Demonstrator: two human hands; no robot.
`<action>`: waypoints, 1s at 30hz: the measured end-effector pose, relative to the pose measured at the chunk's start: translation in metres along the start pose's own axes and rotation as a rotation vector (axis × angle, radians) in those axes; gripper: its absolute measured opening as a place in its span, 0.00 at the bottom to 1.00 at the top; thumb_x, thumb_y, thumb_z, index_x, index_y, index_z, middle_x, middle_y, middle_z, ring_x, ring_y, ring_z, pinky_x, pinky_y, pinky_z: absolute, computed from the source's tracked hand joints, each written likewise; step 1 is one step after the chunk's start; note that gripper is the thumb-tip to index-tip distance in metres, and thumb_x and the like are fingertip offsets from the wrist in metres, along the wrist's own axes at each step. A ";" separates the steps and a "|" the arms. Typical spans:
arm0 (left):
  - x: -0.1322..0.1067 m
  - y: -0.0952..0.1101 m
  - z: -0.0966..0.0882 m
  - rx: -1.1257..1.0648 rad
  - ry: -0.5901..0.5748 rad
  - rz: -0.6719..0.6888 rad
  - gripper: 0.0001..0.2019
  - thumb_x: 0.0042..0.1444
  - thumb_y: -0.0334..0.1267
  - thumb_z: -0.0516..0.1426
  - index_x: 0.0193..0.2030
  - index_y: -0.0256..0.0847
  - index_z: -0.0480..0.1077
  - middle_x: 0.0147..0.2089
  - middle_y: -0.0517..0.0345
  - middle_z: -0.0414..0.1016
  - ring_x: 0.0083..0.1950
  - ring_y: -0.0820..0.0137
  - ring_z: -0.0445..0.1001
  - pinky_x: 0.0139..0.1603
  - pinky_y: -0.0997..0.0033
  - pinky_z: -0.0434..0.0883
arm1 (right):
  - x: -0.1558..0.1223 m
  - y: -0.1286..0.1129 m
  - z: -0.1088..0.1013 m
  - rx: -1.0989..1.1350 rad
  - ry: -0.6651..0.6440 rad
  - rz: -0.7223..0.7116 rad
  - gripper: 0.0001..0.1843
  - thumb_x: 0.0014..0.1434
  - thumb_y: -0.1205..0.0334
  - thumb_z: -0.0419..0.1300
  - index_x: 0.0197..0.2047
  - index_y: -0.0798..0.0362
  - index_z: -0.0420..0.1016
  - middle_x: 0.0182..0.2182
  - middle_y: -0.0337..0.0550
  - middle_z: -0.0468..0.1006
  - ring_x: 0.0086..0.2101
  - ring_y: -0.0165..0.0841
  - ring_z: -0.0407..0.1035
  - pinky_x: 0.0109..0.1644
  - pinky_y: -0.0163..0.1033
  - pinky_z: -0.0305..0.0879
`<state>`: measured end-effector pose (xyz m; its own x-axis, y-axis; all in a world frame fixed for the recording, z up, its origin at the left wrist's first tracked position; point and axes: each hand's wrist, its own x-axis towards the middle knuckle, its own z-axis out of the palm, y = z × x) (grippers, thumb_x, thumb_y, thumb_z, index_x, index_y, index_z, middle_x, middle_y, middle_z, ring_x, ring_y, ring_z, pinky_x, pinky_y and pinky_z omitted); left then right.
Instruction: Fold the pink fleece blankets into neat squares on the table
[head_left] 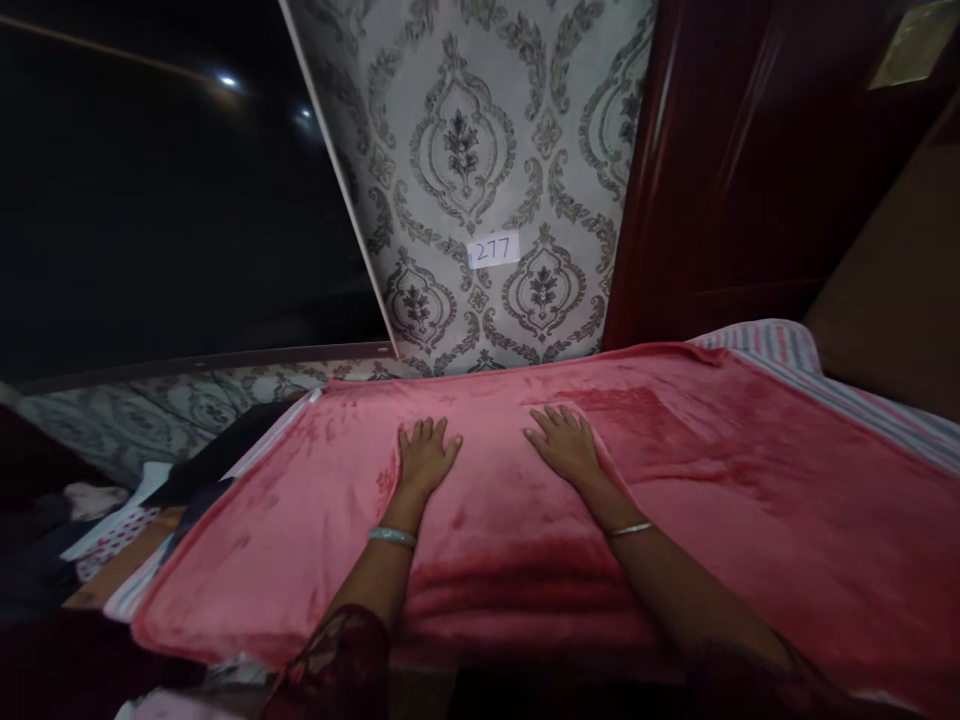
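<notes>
A plush pink-red blanket (495, 480) lies spread out in front of me, with wrinkles bunched along its near side. My left hand (427, 455) rests palm down on it, left of the middle, fingers stretched out. To the right, my right hand (564, 440) also lies flat on the blanket with its fingers spread. Neither hand holds anything. A bangle circles each wrist. Darker brushed patches show in the pile beside both hands and farther to the right.
Striped cloth (780, 345) sticks out from under the blanket at the far right. Folded fabrics and papers (124, 535) are heaped at the left. Behind stand a large dark television (180, 200), a patterned wall (465, 130) with a "277" label (493, 249), and a dark red door (735, 160).
</notes>
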<state>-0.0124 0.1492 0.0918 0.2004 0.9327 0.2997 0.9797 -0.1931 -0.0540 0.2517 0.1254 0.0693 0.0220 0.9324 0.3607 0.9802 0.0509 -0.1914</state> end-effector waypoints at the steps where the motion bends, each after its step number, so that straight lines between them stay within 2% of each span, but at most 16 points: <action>1: -0.001 0.000 -0.001 0.003 0.017 -0.005 0.28 0.67 0.49 0.42 0.67 0.40 0.63 0.67 0.42 0.66 0.69 0.55 0.60 0.70 0.41 0.48 | 0.000 0.000 0.000 -0.001 0.001 0.001 0.27 0.69 0.46 0.45 0.64 0.47 0.67 0.64 0.47 0.66 0.63 0.49 0.55 0.64 0.59 0.49; 3: -0.003 0.002 -0.005 0.023 0.057 -0.050 0.27 0.66 0.48 0.43 0.65 0.38 0.65 0.64 0.41 0.68 0.68 0.55 0.61 0.70 0.41 0.49 | 0.000 0.000 0.001 0.005 -0.004 0.003 0.27 0.69 0.46 0.45 0.64 0.47 0.67 0.64 0.46 0.67 0.63 0.49 0.54 0.65 0.59 0.49; 6: -0.005 0.003 -0.012 0.060 0.080 -0.189 0.27 0.65 0.49 0.43 0.62 0.36 0.68 0.64 0.38 0.68 0.70 0.52 0.57 0.69 0.36 0.47 | 0.000 -0.002 0.000 0.000 -0.015 0.024 0.28 0.68 0.45 0.46 0.65 0.45 0.66 0.65 0.45 0.66 0.64 0.51 0.52 0.65 0.60 0.48; 8: -0.003 0.001 -0.015 0.031 -0.001 -0.266 0.29 0.65 0.51 0.42 0.66 0.37 0.64 0.68 0.37 0.62 0.72 0.50 0.53 0.68 0.32 0.48 | 0.000 -0.004 -0.001 -0.018 -0.018 0.065 0.29 0.68 0.43 0.46 0.66 0.44 0.66 0.66 0.45 0.63 0.66 0.53 0.49 0.65 0.60 0.46; 10: 0.001 -0.004 -0.017 -0.056 -0.138 -0.295 0.33 0.65 0.55 0.40 0.70 0.39 0.58 0.73 0.40 0.54 0.74 0.51 0.49 0.66 0.33 0.54 | -0.001 -0.006 -0.003 -0.035 -0.021 0.113 0.30 0.68 0.42 0.45 0.66 0.44 0.65 0.67 0.46 0.61 0.67 0.54 0.47 0.66 0.62 0.45; 12: 0.006 -0.011 -0.017 -0.147 -0.250 -0.296 0.36 0.63 0.59 0.39 0.72 0.43 0.54 0.75 0.43 0.49 0.75 0.51 0.47 0.64 0.36 0.60 | -0.002 -0.007 -0.005 -0.040 -0.023 0.141 0.30 0.68 0.42 0.44 0.67 0.44 0.64 0.68 0.47 0.60 0.67 0.54 0.46 0.65 0.63 0.45; 14: 0.010 -0.018 -0.016 -0.194 -0.294 -0.281 0.38 0.61 0.63 0.39 0.72 0.45 0.53 0.75 0.44 0.48 0.75 0.52 0.46 0.63 0.39 0.62 | -0.002 -0.007 -0.007 -0.033 -0.034 0.147 0.29 0.69 0.43 0.43 0.66 0.43 0.64 0.67 0.46 0.61 0.66 0.53 0.48 0.64 0.64 0.48; 18: 0.009 -0.020 -0.011 -0.200 -0.243 -0.266 0.38 0.62 0.62 0.37 0.72 0.43 0.52 0.74 0.42 0.50 0.74 0.52 0.48 0.62 0.39 0.64 | -0.001 -0.005 -0.008 -0.017 -0.065 0.139 0.28 0.69 0.42 0.42 0.65 0.41 0.65 0.66 0.44 0.63 0.65 0.50 0.51 0.63 0.63 0.52; 23: 0.005 -0.015 -0.010 -0.157 -0.207 -0.262 0.37 0.63 0.60 0.37 0.71 0.41 0.54 0.73 0.40 0.52 0.73 0.50 0.50 0.62 0.39 0.63 | 0.000 -0.005 -0.010 0.009 -0.110 0.156 0.29 0.69 0.42 0.41 0.67 0.41 0.63 0.68 0.44 0.60 0.66 0.49 0.48 0.64 0.63 0.49; 27: 0.010 -0.017 -0.026 -0.135 -0.298 -0.262 0.37 0.63 0.60 0.38 0.73 0.40 0.51 0.75 0.39 0.49 0.74 0.50 0.48 0.64 0.38 0.60 | 0.002 -0.006 -0.028 0.036 -0.251 0.169 0.31 0.69 0.42 0.40 0.71 0.42 0.56 0.71 0.45 0.53 0.68 0.50 0.43 0.66 0.63 0.45; 30: 0.004 -0.009 -0.048 -0.082 -0.299 -0.213 0.37 0.63 0.60 0.40 0.71 0.39 0.55 0.75 0.38 0.47 0.75 0.48 0.44 0.68 0.34 0.50 | -0.007 -0.009 -0.050 0.031 -0.305 0.124 0.32 0.69 0.43 0.40 0.72 0.44 0.55 0.71 0.48 0.51 0.69 0.51 0.41 0.66 0.65 0.43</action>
<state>-0.0208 0.1396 0.1391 -0.0026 1.0000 0.0036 0.9982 0.0024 0.0594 0.2530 0.1008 0.1146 0.0768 0.9961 0.0439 0.9671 -0.0637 -0.2465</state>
